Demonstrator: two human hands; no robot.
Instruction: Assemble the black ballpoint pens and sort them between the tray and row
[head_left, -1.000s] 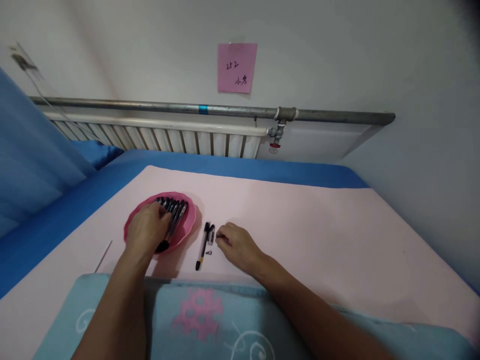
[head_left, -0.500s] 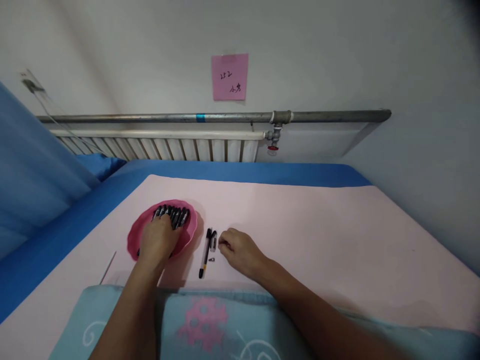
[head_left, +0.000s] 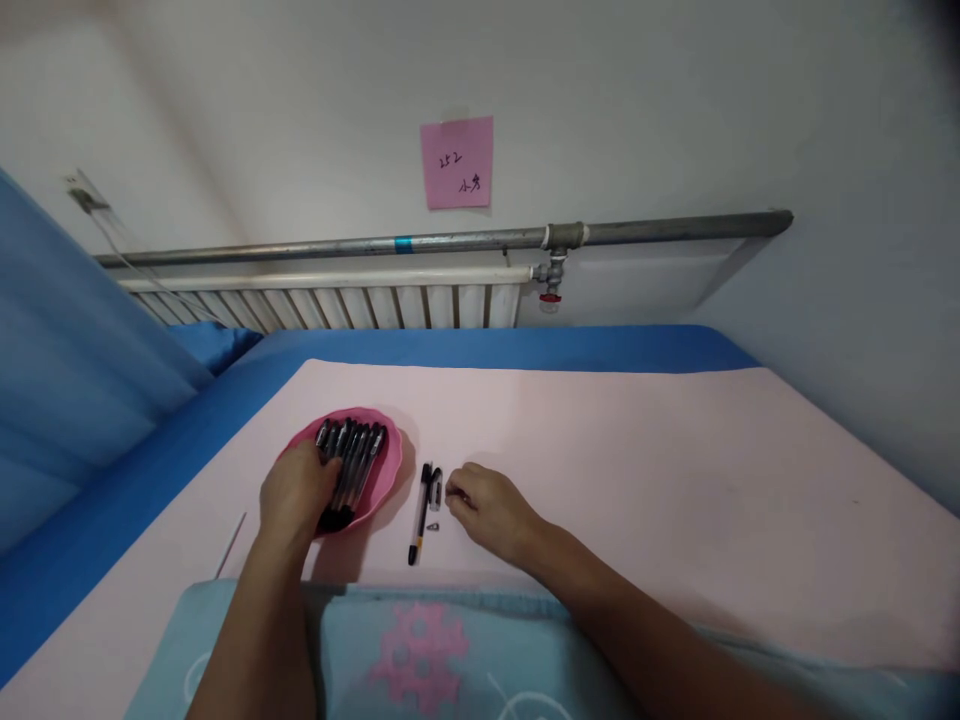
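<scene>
Several black-capped clear pens (head_left: 358,470) lie side by side in a pink scalloped bowl (head_left: 390,478). My left hand (head_left: 300,487) reaches over the bowl's left side, its thumb against the pens; its curled fingertips are hidden, so what they grip does not show. My right hand (head_left: 491,508) rests on the table right of the loose parts, fingers curled into a pinch; anything between them is too small to make out. Just left of it lie a pen (head_left: 421,515), a clear and black pen cap (head_left: 436,490) and a tiny cone-shaped tip (head_left: 433,526).
A thin white stick (head_left: 230,545) lies on the pale pink tabletop (head_left: 637,480) at left. Light blue patterned fabric (head_left: 352,650) covers the near edge. Behind are a blue border (head_left: 480,346), a radiator (head_left: 322,305), a metal pipe (head_left: 300,248) and a blue curtain (head_left: 75,380).
My left hand has shifted from over the middle of the pens to the bowl's left side, uncovering more of the pens. My right hand keeps its pinch beside the loose parts. The view has shifted slightly.
</scene>
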